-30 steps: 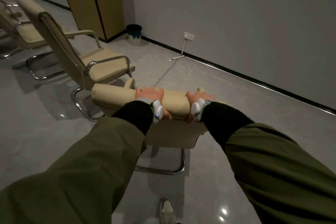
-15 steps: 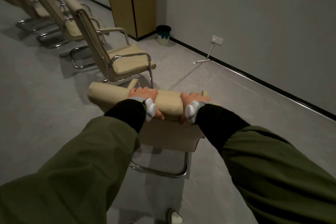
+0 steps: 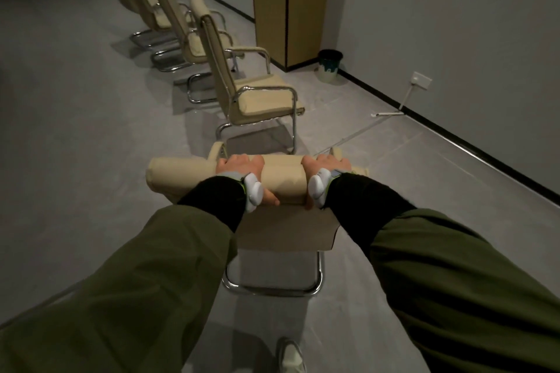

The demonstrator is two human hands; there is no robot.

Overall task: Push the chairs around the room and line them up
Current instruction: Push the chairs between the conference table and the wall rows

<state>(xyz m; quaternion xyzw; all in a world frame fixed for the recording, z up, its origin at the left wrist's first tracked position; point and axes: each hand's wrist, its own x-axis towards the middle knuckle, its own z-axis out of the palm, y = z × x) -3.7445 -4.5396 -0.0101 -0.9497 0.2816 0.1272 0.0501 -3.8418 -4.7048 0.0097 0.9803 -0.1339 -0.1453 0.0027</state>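
Gripping the padded top of a cream chair, both hands are clenched over its backrest: the left hand sits near the middle of the roll, the right hand toward its right end, each with fingers wrapped over the far side and thumb on the near side. The chair stands on the grey floor directly in front of the person, its chrome base below the arms, with a shoe just behind it. Ahead and slightly to the left, a row of matching chairs runs away toward the far wall, and the nearest chair in the row is just beyond the held one, seat facing right toward the wall with the socket and bin. The held backrest's long axis lies crosswise to the row, so the chair seems to face along it, not to the right as the others do. Judging from this, the move ahead calls for turning it clockwise to match; the left hand, on the outer side, would likely do most of the swinging.
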